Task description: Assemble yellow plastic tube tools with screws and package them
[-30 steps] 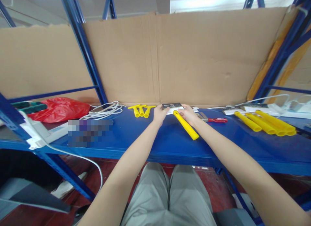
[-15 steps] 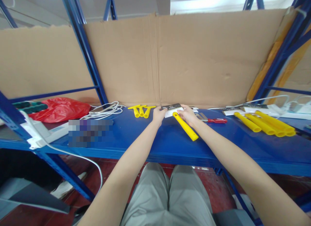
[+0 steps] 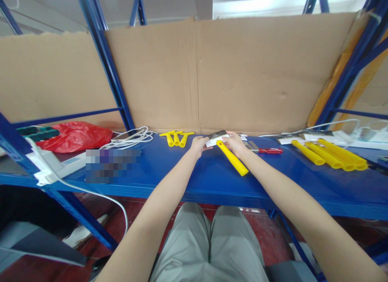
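Note:
My left hand (image 3: 199, 146) is closed on the left end of a small flat black-and-white packet (image 3: 216, 137), held low over the blue shelf. My right hand (image 3: 235, 144) grips the packet's other end. A yellow tubular handle (image 3: 233, 159) slants down towards me from just below the packet, its upper end close to the right fingers. Whether those fingers touch the handle, I cannot tell. Right of that hand lies a screwdriver-like tool with a red handle (image 3: 271, 151). Three short yellow T-shaped pieces (image 3: 176, 139) lie left of my left hand.
Several yellow tubes (image 3: 332, 156) lie at the right, in front of black-and-white packets (image 3: 317, 135). To the left are coiled white cable (image 3: 133, 139), a white power strip (image 3: 62, 167) and a red plastic bag (image 3: 77, 136). Cardboard (image 3: 242, 72) closes the back between blue posts.
The packet has tilted slightly, its right end raised, and my left fingers have shifted beneath its left end. The yellow handle has moved very slightly right.

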